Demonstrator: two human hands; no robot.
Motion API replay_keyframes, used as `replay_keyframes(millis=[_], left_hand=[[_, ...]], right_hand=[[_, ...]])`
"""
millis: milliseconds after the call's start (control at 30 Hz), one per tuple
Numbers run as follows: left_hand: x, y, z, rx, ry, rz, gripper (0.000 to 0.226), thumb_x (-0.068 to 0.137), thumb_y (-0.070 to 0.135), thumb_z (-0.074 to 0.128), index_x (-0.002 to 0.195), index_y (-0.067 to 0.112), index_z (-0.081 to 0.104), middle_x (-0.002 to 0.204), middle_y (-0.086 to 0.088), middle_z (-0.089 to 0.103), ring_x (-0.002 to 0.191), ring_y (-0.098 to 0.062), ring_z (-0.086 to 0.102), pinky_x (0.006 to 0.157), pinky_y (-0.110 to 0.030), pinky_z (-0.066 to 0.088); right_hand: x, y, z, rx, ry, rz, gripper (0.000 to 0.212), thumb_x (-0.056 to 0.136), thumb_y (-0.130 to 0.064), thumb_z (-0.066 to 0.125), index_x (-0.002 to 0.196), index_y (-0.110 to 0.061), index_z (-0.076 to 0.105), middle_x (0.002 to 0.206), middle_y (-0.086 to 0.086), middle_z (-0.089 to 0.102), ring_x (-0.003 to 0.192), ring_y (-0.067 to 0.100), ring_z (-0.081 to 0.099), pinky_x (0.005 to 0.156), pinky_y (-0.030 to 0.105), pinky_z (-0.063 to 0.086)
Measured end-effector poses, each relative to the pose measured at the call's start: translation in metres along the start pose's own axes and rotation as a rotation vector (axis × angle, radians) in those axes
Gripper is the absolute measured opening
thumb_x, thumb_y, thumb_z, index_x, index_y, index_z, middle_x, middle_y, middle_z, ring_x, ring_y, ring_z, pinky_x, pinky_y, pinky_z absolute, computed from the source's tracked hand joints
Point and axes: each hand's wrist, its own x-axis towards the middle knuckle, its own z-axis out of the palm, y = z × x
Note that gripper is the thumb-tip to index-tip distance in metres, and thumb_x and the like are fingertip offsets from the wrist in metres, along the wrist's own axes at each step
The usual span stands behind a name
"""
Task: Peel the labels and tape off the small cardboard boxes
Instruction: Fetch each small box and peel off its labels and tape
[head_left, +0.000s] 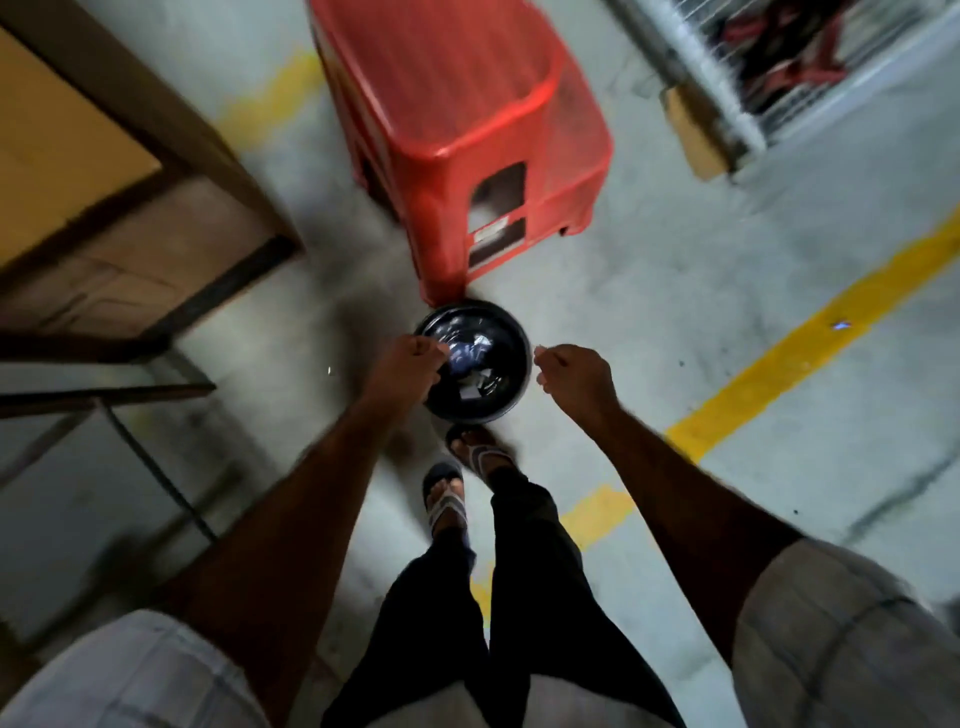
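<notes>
A round black bin (511, 400) lined with a dark bag stands on the concrete floor just ahead of my feet, with white scraps of paper or tape lying inside. My left hand (408, 366) hovers over the bin's left rim, fingers curled downward, and I see nothing in it. My right hand (574, 382) hangs just right of the bin with fingers curled and thumb against the fingertips; motion blur hides whether anything thin is pinched there. No small cardboard box is in either hand.
A red plastic crate (467, 130) stands right behind the bin. A large cardboard box (104, 208) sits on a metal frame at the left. A small cardboard piece (693, 137) leans by a wire rack (779, 62) at the top right. Yellow lines (810, 338) cross the floor.
</notes>
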Motion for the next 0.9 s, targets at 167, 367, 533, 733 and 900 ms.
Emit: replay_keyframes(millis=[167,367,533,733,900], left_hand=[[-0.077,0.053,0.028,0.019,-0.122,0.122,0.018,0.097,0.032,0.058,0.083,0.022,0.059,0.086,-0.001,0.063,0.075,-0.019,0.059,0.072,-0.033,0.049],[-0.164,0.105,0.124,0.171,-0.414,0.275,0.013,0.1,0.027,0.059,0.089,0.021,0.062,0.098,-0.004,0.062,0.074,-0.012,0.059,0.061,-0.027,0.039],[-0.236,0.133,0.203,0.418,-0.628,0.442,0.007,0.1,0.027,0.059,0.1,0.022,0.064,0.101,-0.003,0.065,0.078,-0.012,0.061,0.062,-0.027,0.041],[-0.299,0.13,0.308,0.748,-0.795,0.569,0.011,0.098,0.024,0.062,0.102,0.015,0.067,0.091,-0.007,0.063,0.07,-0.014,0.059,0.054,-0.022,0.038],[-0.344,0.123,0.439,0.924,-0.898,0.65,0.015,0.098,0.024,0.064,0.103,0.011,0.069,0.089,-0.008,0.065,0.072,-0.017,0.06,0.049,-0.014,0.041]], right_hand=[[-0.098,0.015,-0.097,0.206,0.232,0.041,0.039,0.089,-0.043,0.057,0.075,-0.01,0.072,0.074,0.006,0.074,0.079,0.029,0.071,0.082,0.045,0.055],[-0.224,0.06,-0.172,0.62,0.503,0.133,0.031,0.097,-0.037,0.061,0.073,-0.019,0.069,0.06,0.0,0.066,0.053,0.013,0.061,0.058,0.025,0.05],[-0.31,0.146,-0.227,0.897,0.779,0.214,0.033,0.098,-0.035,0.06,0.077,-0.012,0.07,0.063,0.004,0.065,0.05,0.012,0.056,0.049,0.018,0.041],[-0.369,0.254,-0.257,1.19,1.021,0.3,0.033,0.098,-0.035,0.059,0.083,-0.008,0.071,0.064,0.005,0.063,0.053,0.016,0.053,0.048,0.023,0.035],[-0.406,0.355,-0.292,1.318,1.114,0.384,0.034,0.099,-0.033,0.058,0.088,-0.004,0.07,0.068,0.006,0.062,0.055,0.017,0.052,0.051,0.024,0.035]])
